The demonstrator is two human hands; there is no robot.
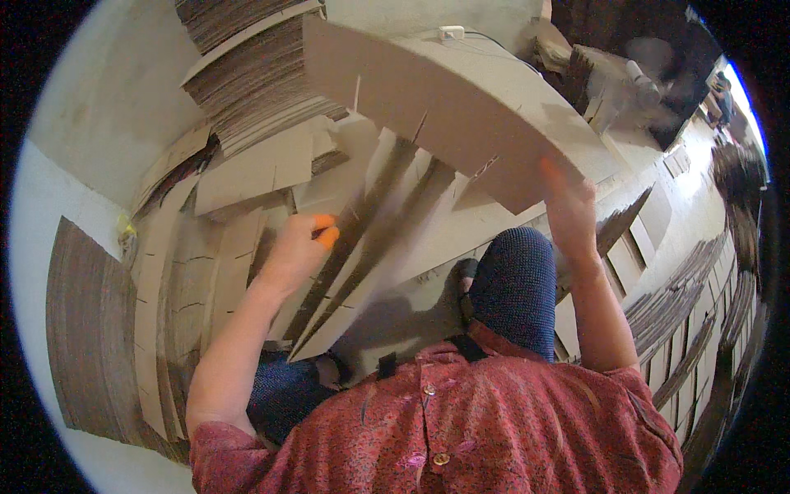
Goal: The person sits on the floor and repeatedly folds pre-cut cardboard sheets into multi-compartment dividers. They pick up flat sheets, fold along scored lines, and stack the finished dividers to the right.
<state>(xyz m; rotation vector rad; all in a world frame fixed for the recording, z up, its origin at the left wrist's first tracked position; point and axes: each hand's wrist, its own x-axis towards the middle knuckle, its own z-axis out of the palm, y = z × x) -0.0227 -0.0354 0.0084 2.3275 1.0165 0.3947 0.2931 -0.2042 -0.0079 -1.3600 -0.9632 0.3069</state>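
Right hand [569, 210] gripping cardboard sheet [461, 107]; left hand [298, 247] closed on blurred flap [362, 272], cardboard stacks [255, 74] around

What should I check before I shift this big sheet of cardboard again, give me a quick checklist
1. Right hand on the large cardboard sheet: ok, it holds the near edge.
2. Left hand on the blurred cardboard strips: ok, fingers, with orange tips, lie against them.
3. Both hands sharing the large sheet: not ok, only the right one holds it.
4. Sheet level: not ok, it tilts across the view.
5. Knee out from under the sheet: cannot tell, it sits just below the near edge.
6. Stacked cardboard pile behind standing apart from the sheet: cannot tell, the sheet overlaps it in view.
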